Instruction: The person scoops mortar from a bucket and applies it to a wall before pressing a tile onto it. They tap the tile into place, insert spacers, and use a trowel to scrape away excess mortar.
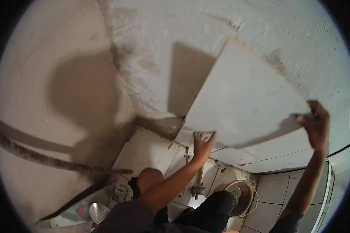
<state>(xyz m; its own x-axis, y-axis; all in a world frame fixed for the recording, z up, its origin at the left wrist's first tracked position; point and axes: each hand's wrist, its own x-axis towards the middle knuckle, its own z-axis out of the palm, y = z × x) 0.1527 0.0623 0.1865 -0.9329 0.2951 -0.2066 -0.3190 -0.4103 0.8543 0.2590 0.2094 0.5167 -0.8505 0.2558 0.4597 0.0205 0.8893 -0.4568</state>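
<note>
A large white tile (249, 97) stands tilted close to the rough plaster wall, above a row of white tiles. My left hand (204, 145) is at its lower left edge, thumb and fingers closed on the edge. My right hand (318, 126) grips its right corner, thumb on the front face and fingers over the edge. The tile casts a shadow on the wall to its left. Below my left hand, a hammer (198, 190) with a pale handle stands on the tiled surface.
A round bucket (243, 198) with a wire handle sits beside my knee. At lower left are a small printed packet (121, 191), a white perforated bowl (99, 213) and a dark strip (76, 200). A long, narrow brown strip (62, 161) juts from the left wall.
</note>
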